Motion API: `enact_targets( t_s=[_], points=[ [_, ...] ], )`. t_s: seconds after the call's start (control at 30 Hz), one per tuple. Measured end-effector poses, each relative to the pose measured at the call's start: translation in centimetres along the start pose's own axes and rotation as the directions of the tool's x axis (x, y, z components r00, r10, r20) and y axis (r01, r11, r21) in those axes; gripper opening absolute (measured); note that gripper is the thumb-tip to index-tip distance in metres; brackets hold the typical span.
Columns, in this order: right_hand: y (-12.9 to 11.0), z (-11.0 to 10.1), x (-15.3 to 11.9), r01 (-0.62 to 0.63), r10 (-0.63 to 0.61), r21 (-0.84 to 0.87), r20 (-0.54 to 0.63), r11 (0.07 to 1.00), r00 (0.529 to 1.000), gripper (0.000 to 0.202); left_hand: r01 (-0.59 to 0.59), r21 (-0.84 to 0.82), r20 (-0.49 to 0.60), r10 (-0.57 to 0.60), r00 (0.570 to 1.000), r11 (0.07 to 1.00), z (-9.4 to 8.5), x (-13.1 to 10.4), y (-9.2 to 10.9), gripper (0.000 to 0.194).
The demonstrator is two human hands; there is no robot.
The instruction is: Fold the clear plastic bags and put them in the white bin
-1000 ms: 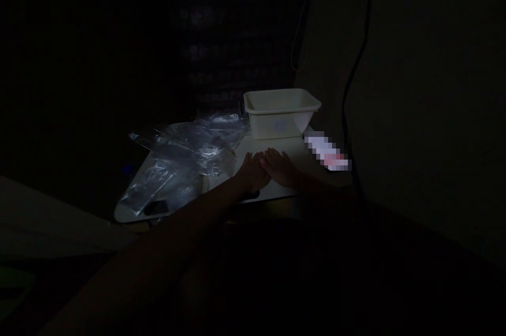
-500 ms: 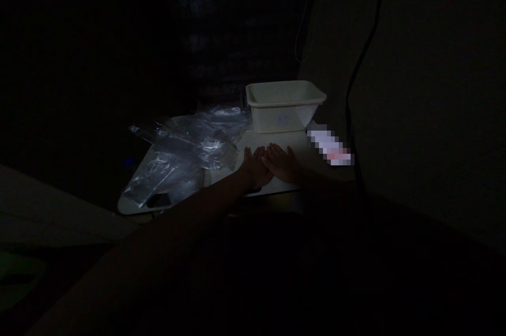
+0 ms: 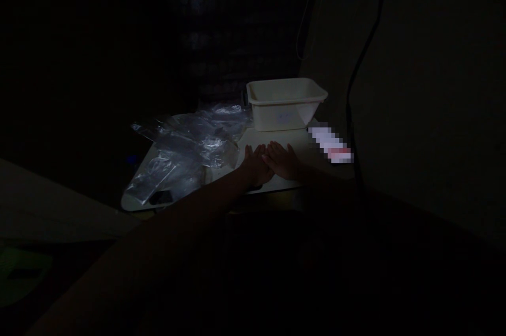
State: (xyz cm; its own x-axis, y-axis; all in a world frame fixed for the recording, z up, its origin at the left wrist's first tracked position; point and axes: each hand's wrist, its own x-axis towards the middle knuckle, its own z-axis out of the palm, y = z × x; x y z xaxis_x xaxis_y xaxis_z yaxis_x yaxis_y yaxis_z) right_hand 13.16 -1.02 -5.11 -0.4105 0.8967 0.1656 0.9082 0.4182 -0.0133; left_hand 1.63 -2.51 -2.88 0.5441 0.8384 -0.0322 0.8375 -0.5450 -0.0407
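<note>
Both hands rest together, palms down, at the near part of a white table (image 3: 269, 140). My left hand (image 3: 255, 165) lies flat with its fingers stretched out and its thumb apart. Over its fingertips lie the fingers of my right hand (image 3: 283, 160), also stretched out. I see nothing held in either hand. To the left, clear plastic bags (image 3: 190, 146) lie in a loose heap on the table. Beyond the hands stands a cream plastic tub (image 3: 284, 116), its inside seeming bare as far as the dim light shows.
A blurred-out bright rectangular thing (image 3: 331, 144) lies at the table's right side. Against the right wall hangs a dark cable (image 3: 368, 43). A greenish object (image 3: 23, 278) is at the lower left. The room is very dark.
The hands keep the same pose on the table. The whole view has shifted very slightly; nothing was picked up or let go.
</note>
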Motion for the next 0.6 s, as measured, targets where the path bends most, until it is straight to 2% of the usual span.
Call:
enact_targets(
  t_s=[0.37,0.53,0.6],
  points=[
    [-0.1,-0.5,0.0,-0.04,0.037,0.036,0.08,0.999,0.996,0.052,0.005,-0.018,0.001,-0.005,1.0,1.0,-0.1,0.0,0.0,0.06],
    [0.6,-1.9,0.2,0.046,-0.05,0.046,0.08,0.998,0.996,0.037,0.033,-0.039,-0.004,-0.033,0.999,0.999,-0.2,-0.3,0.2,0.058],
    [1.0,-2.5,0.6,-0.034,0.03,0.061,0.062,0.998,0.998,0.034,0.029,-0.042,-0.02,-0.03,0.999,0.999,-0.4,-0.5,0.3,0.06]
  ],
)
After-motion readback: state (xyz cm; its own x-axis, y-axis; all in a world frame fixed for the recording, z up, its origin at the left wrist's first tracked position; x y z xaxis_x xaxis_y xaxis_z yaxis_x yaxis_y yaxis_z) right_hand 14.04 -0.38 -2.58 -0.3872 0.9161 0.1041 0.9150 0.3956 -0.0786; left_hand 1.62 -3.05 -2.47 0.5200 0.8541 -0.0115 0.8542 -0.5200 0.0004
